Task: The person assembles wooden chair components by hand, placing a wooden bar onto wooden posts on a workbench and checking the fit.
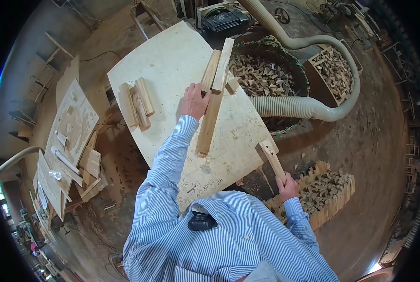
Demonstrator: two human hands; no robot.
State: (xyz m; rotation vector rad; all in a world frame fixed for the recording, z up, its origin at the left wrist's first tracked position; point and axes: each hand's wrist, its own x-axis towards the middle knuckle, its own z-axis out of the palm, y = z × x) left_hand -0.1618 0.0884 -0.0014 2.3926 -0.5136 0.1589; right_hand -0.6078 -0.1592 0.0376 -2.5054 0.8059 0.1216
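Note:
My left hand [195,100] rests at the lower end of a wooden piece [211,69] on the pale board [165,54], its fingers closed around that end. Beside it a lighter wooden block [223,65] lies across a longer strip [209,123], which runs down toward me. At the board's right corner, my right hand [288,187] grips the lower end of a wooden bar [272,160] with dark holes near its far end. Several short pieces [137,104] lie grouped on the left part of the board.
Behind the board is a large round basket [305,80] of wood offcuts, crossed by a ribbed hose [285,106]. A box [314,70] of scraps stands farther right. Near my right arm lies a wood-walled bin [334,205] of small blocks. A second worktable [84,110] is at left.

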